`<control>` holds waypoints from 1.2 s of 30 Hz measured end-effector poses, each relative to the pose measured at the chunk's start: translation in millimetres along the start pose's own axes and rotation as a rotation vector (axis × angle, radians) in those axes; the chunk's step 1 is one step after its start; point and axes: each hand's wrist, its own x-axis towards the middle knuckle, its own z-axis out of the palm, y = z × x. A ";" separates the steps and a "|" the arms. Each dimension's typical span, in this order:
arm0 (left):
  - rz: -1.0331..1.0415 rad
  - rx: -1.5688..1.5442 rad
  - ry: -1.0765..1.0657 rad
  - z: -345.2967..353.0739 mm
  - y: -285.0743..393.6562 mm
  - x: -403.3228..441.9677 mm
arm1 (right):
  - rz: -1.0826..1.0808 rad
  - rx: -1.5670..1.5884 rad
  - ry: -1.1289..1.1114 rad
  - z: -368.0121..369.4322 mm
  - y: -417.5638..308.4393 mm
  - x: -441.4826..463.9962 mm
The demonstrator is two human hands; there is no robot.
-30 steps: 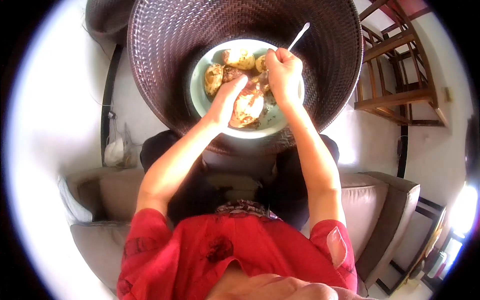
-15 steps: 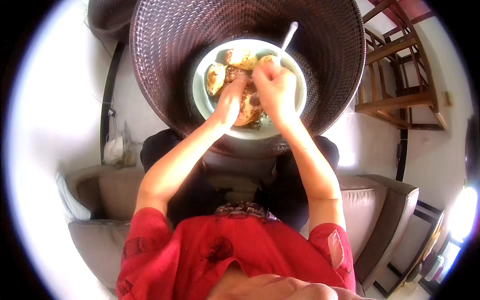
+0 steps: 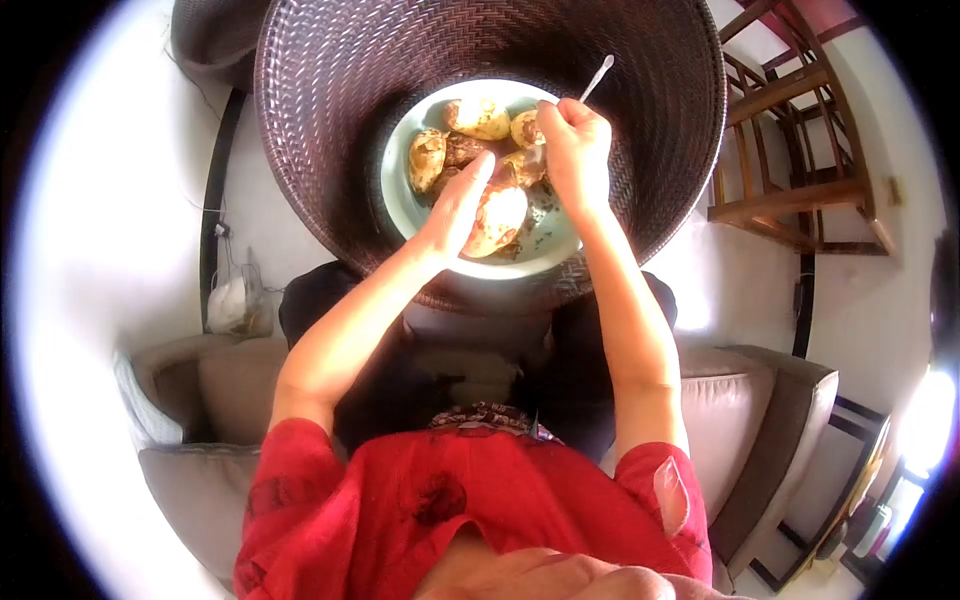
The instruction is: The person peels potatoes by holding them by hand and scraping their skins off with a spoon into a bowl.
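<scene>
A pale green bowl [image 3: 398, 203] sits inside a large dark woven basket and holds several yellow-and-brown mottled, potato-like pieces. My left hand [image 3: 458, 207] wraps round the left side of the nearest piece [image 3: 499, 220], low in the bowl. My right hand [image 3: 577, 150] is closed on a metal spoon [image 3: 598, 78], whose slim end sticks up past the knuckles. The spoon's other end shows just left of that hand, above the bowl's right side. Dark crumbs [image 3: 541, 204] lie in the bowl between my hands.
Around the bowl rises the wall of the woven basket [image 3: 330, 130]. Wooden chairs [image 3: 790, 205] stand at the upper right. Grey-brown sofa parts [image 3: 715, 400] flank my body. A white bag [image 3: 232, 303] and cords are by the left wall.
My right hand first moved left and down over the held piece, then back up and right with the spoon. My left hand keeps its hold.
</scene>
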 end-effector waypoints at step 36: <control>0.396 0.613 0.010 3.1 -2.3 -0.5 | -0.117 0.103 -0.045 15.4 9.2 -17.2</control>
